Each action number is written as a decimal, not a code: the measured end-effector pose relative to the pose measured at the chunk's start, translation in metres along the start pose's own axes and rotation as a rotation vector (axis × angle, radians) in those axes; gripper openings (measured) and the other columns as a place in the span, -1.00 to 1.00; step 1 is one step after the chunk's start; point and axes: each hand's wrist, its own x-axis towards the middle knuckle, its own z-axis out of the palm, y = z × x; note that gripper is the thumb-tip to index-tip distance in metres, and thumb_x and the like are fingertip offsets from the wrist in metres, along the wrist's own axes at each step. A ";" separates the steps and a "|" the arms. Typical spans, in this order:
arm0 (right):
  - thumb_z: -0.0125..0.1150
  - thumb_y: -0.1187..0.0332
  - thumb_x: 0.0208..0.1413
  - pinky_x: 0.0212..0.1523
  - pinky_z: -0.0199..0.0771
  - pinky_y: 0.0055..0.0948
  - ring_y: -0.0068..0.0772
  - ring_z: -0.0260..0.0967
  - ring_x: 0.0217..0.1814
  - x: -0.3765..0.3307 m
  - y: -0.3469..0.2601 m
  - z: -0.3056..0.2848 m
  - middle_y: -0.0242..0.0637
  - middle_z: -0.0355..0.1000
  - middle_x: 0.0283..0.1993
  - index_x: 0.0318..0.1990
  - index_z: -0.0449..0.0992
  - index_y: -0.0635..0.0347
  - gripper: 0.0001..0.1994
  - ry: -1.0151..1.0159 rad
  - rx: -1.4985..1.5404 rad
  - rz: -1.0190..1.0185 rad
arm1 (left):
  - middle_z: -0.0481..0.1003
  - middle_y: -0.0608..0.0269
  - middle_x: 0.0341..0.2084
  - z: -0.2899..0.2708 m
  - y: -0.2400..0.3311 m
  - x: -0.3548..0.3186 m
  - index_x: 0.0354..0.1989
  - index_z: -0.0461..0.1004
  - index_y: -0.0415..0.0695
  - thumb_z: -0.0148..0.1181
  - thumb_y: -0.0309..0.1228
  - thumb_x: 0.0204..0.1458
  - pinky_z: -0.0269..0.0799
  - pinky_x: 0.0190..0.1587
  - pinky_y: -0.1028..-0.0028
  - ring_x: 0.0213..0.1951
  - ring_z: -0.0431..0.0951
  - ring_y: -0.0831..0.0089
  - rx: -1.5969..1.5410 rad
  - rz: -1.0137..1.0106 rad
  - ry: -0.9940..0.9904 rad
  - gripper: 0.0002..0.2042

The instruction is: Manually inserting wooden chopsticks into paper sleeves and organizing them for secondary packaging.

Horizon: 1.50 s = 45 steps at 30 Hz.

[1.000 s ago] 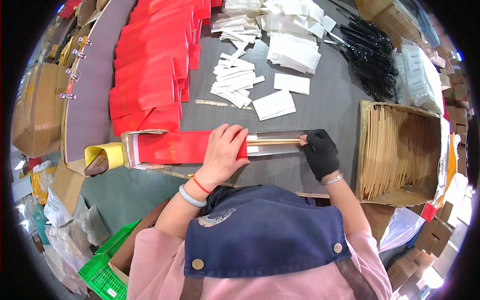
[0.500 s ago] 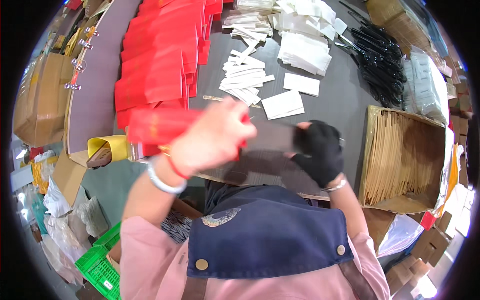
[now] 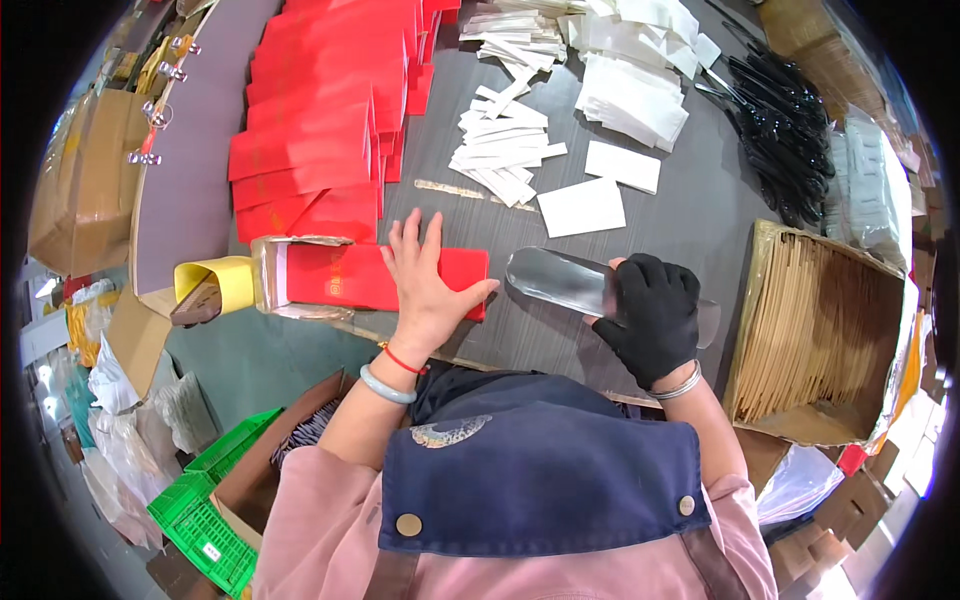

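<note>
My left hand (image 3: 425,275) is open, its fingers spread over a red paper sleeve (image 3: 345,277). The sleeve lies flat near the table's front edge, its left end inside an open cardboard tray (image 3: 268,278). To the right, my right hand (image 3: 655,310) wears a black glove with bare fingertips and is closed around a long, glossy, see-through strip (image 3: 545,275) with a rounded end. The strip points left toward the red sleeve, and the palm hides its middle. Two white cards (image 3: 582,207) rest beyond the right hand.
Overlapping red sleeves (image 3: 320,130) cover the far left. White paper strips (image 3: 500,150) and white card stacks (image 3: 632,100) sit at the back. Black glossy long-handled pieces (image 3: 775,130) lie far right, near a carton (image 3: 755,330) of thin tan sheets. A yellow band (image 3: 228,285) is left of the tray.
My left hand has lowered and opened; the red sleeve it held now lies flat, partly in the tray. The right hand's strip, blurred before, shows clearly.
</note>
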 end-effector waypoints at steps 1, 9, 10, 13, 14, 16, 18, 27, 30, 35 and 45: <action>0.51 0.17 -0.31 0.08 0.16 -0.19 -0.20 0.33 -0.02 0.000 -0.002 0.001 -0.29 0.40 -0.09 -0.03 0.45 0.08 -0.40 -0.003 0.001 -0.004 | 0.09 -0.11 0.33 -0.001 -0.002 -0.001 0.29 0.20 -0.26 0.54 -0.03 -0.34 -0.23 0.38 -0.08 0.38 -0.04 -0.10 0.000 -0.005 0.001 0.00; 0.47 0.06 -0.24 0.09 0.16 -0.16 -0.18 0.31 0.03 0.018 -0.036 0.045 -0.27 0.40 -0.07 -0.02 0.45 0.08 -0.41 -0.102 0.149 -0.091 | 0.04 -0.11 0.36 -0.007 0.000 0.001 0.32 0.17 -0.25 0.56 -0.13 -0.32 -0.19 0.39 0.00 0.40 -0.07 -0.08 -0.059 -0.014 -0.054 -0.01; 0.45 0.04 -0.23 0.11 0.16 -0.12 -0.17 0.32 0.04 0.025 -0.048 0.054 -0.24 0.38 -0.04 0.01 0.45 0.10 -0.39 -0.070 0.158 -0.103 | 0.04 -0.11 0.36 -0.006 0.001 0.005 0.32 0.17 -0.25 0.56 -0.13 -0.32 -0.19 0.39 0.00 0.40 -0.07 -0.08 -0.062 0.002 -0.055 -0.01; 0.44 0.06 -0.22 0.14 0.15 -0.08 -0.15 0.32 0.07 0.029 -0.047 0.055 -0.22 0.38 0.00 0.05 0.45 0.10 -0.37 -0.005 0.209 -0.144 | 0.17 -0.09 0.27 -0.003 0.000 0.020 0.24 0.27 -0.24 0.50 -0.17 -0.22 -0.11 0.35 -0.07 0.34 0.05 -0.11 -0.068 0.097 -0.037 -0.18; 0.45 0.07 -0.22 0.14 0.18 -0.11 -0.15 0.31 0.10 0.027 -0.035 0.049 -0.23 0.41 0.02 0.07 0.46 0.08 -0.36 0.057 0.242 -0.132 | 0.25 -0.05 0.20 0.001 0.002 0.041 0.19 0.33 -0.23 0.46 -0.22 -0.17 0.00 0.29 -0.03 0.27 0.15 -0.07 -0.151 0.210 -0.012 -0.29; 0.47 0.11 -0.20 0.13 0.27 -0.15 -0.12 0.33 0.14 0.012 0.002 0.041 -0.22 0.46 0.05 0.00 0.54 0.08 -0.46 0.122 0.154 -0.089 | 0.47 0.13 -0.13 0.010 0.024 0.076 -0.10 0.55 -0.13 0.36 -0.36 -0.10 0.25 0.03 0.12 -0.02 0.40 0.08 -0.198 0.385 0.210 -0.66; 0.46 0.30 -0.11 0.16 0.32 -0.21 -0.12 0.37 0.11 -0.011 0.032 0.008 -0.16 0.46 0.03 -0.08 0.56 0.13 -0.61 0.305 0.162 0.167 | 0.47 0.19 -0.20 0.021 0.024 0.103 -0.20 0.57 -0.08 0.36 -0.37 -0.11 0.26 -0.03 0.16 -0.07 0.41 0.13 -0.079 0.328 0.146 -0.74; 0.25 0.17 0.15 0.06 0.43 -0.31 -0.14 0.48 -0.01 -0.203 0.242 -0.030 -0.13 0.53 -0.07 0.03 0.51 0.34 -0.58 0.517 -0.196 1.018 | 0.47 0.29 -0.41 0.015 0.042 0.120 -0.49 0.55 -0.01 0.35 -0.39 -0.14 0.26 -0.15 0.21 -0.23 0.44 0.24 0.019 0.374 0.097 -0.92; 0.20 0.15 0.17 0.07 0.43 -0.29 -0.09 0.49 0.00 -0.206 0.246 -0.031 -0.05 0.55 -0.08 0.06 0.48 0.38 -0.54 0.439 -0.151 1.031 | 0.46 0.20 -0.38 0.032 0.058 0.097 -0.41 0.54 -0.09 0.39 -0.35 -0.15 0.32 -0.10 0.23 -0.20 0.44 0.19 -0.178 0.276 -0.131 -0.82; 0.19 0.27 0.20 0.07 0.45 -0.33 -0.09 0.49 0.03 -0.191 0.231 -0.038 0.05 0.52 -0.02 -0.04 0.52 0.47 -0.64 0.419 -0.195 1.059 | 0.43 0.21 -0.33 0.037 0.070 0.087 -0.34 0.52 -0.10 0.41 -0.38 -0.18 0.33 -0.14 0.24 -0.21 0.43 0.16 -0.009 0.336 -0.055 -0.77; -0.02 0.33 0.33 -0.01 0.41 -0.34 -0.17 0.45 -0.09 -0.128 0.144 -0.056 -0.14 0.49 -0.09 0.01 0.49 0.32 -0.73 0.547 0.002 0.581 | 0.45 0.22 -0.58 -0.016 0.075 0.071 -0.45 0.47 -0.13 0.42 -0.42 -0.21 0.38 -0.25 0.25 -0.39 0.46 0.20 -0.522 0.051 -0.635 -0.79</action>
